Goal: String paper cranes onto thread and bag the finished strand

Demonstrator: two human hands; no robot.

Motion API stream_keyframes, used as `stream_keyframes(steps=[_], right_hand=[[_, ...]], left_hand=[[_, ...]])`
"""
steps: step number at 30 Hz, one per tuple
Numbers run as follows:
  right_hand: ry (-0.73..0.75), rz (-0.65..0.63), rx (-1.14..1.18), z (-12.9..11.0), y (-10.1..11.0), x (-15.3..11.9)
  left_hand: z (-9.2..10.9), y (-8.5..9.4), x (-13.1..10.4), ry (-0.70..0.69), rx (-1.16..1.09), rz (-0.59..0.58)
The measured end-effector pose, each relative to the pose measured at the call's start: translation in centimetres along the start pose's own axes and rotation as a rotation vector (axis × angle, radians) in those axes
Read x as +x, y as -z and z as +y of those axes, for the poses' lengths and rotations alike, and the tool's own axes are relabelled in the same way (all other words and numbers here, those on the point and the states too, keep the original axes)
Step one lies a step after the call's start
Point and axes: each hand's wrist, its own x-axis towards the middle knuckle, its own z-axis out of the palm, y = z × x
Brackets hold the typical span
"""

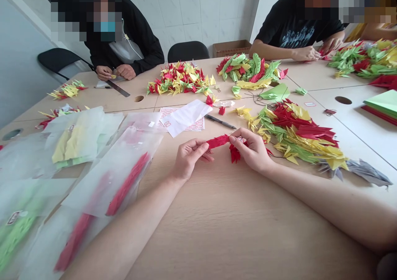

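**Red paper strip (pixel 218 142) held above the table (pixel 235 230)**

Its ends are pinched by the left hand (pixel 190 158) and the right hand (pixel 252 151). Open tabletop below is edged by translucent sleeves (pixel 116 162) at left, folded-paper strands (pixel 297 136) at right.

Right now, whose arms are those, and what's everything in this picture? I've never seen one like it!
No machine here! A camera on a person's head looks forward and down, so you see their own arms. Their left hand and right hand hold a strip of folded red paper. On the wooden table, a pile of what look like origami cranes lies farther off, a black pen nearer, and translucent bags with folded paper at the left. Other people sit across.
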Motion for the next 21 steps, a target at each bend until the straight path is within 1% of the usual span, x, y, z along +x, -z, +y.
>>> stream_keyframes(steps=[4, 10, 18, 20, 21], right_hand=[[0.052, -0.004, -0.064, -0.13, 0.08, 0.08], [0.108, 0.127, -0.112, 0.12, 0.02, 0.22], [0.168, 0.203, -0.147, 0.18, -0.05, 0.36], [0.160, 0.204, -0.150, 0.08, -0.06, 0.33], [0.157, 0.196, -0.150, 0.02, -0.07, 0.29]], left_hand=[[0.10, -0.32, -0.12, -0.042, 0.082, 0.081], [0.06, -0.29, 0.05, -0.071, 0.064, 0.124], [-0.06, -0.22, -0.03, -0.021, 0.080, 0.098], [0.07, -0.16, -0.05, -0.007, 0.067, 0.057], [0.21, -0.14, -0.08, 0.013, 0.047, 0.013]])
